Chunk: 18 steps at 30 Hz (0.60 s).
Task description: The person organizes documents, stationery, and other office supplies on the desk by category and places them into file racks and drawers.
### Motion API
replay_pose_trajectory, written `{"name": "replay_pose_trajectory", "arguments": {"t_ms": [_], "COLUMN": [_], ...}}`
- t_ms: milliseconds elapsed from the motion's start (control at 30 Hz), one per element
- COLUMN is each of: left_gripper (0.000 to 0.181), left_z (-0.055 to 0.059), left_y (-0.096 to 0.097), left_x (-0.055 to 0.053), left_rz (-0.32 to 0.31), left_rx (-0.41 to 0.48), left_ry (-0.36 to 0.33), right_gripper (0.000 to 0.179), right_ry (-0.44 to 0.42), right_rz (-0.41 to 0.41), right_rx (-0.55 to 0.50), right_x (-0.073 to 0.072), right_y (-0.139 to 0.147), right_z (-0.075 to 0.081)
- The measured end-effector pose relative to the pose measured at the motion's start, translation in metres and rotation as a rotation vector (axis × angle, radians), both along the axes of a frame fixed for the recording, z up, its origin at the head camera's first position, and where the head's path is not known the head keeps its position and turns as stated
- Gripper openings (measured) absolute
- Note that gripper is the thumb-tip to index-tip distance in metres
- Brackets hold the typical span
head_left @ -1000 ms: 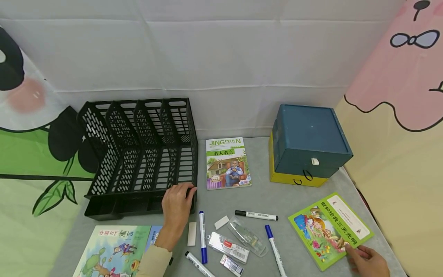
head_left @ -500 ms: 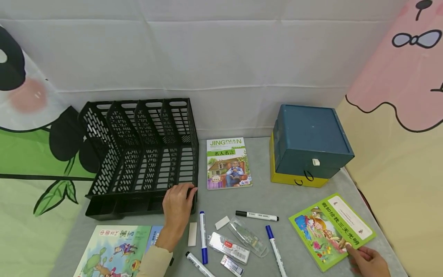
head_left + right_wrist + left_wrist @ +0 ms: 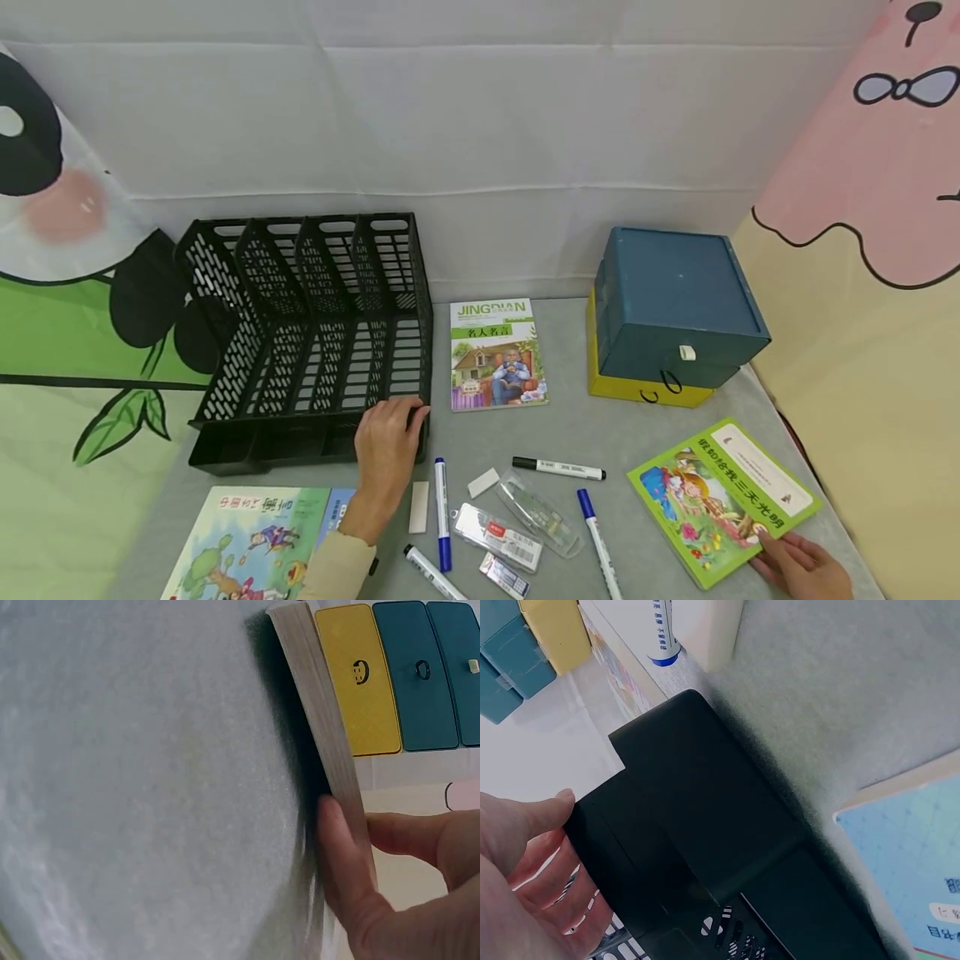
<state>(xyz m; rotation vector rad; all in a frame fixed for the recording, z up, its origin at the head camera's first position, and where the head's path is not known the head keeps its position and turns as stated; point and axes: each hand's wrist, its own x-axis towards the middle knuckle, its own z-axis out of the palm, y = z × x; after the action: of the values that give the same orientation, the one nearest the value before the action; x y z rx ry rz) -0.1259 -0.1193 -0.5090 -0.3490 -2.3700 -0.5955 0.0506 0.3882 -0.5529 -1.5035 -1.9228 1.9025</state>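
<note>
My left hand (image 3: 386,454) grips the front right corner of a black desktop file organizer (image 3: 315,333). In the left wrist view the thumb lies on the organizer's edge (image 3: 667,802) and the fingers pass behind it. At the right of the table, my right hand (image 3: 802,564) pinches the near right corner of a green book (image 3: 723,500) with a picture cover. The right wrist view has the book's page edge (image 3: 319,697) between a finger and the thumb, with dark shadow along its underside. That corner looks slightly raised off the table.
Between the hands lie several markers (image 3: 558,468), erasers (image 3: 418,507) and clear plastic cases (image 3: 540,512). A booklet (image 3: 499,354) lies behind them. Blue and yellow drawer boxes (image 3: 682,283) stand at the back right. Picture books (image 3: 262,542) lie in front of the organizer.
The right hand has shifted slightly right, and the near right corner of the green book has moved with it. The left hand keeps its hold on the organizer.
</note>
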Motion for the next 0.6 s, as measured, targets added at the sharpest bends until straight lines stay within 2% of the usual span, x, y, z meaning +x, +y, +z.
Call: {"name": "replay_pose_trajectory", "arguments": {"t_ms": [200, 367, 467, 600], "left_gripper": [0.019, 0.018, 0.018, 0.018], "left_z": [0.000, 0.001, 0.002, 0.003], "left_y": [0.000, 0.000, 0.000, -0.001], "left_x": [0.000, 0.001, 0.001, 0.001], "left_rz": [-0.002, -0.006, -0.009, -0.011], "left_rx": [0.000, -0.006, -0.012, -0.019], "left_ry": [-0.002, -0.005, -0.003, 0.003], "right_gripper": [0.073, 0.059, 0.055, 0.038], "right_ry": [0.002, -0.015, -0.003, 0.195], "right_rz": [-0.040, -0.081, -0.056, -0.003], "right_rx": [-0.050, -0.138, -0.137, -0.158], "right_x": [-0.001, 0.000, 0.004, 0.012], "right_y": [0.004, 0.013, 0.014, 0.015], "right_z": [-0.007, -0.009, -0.007, -0.002]}}
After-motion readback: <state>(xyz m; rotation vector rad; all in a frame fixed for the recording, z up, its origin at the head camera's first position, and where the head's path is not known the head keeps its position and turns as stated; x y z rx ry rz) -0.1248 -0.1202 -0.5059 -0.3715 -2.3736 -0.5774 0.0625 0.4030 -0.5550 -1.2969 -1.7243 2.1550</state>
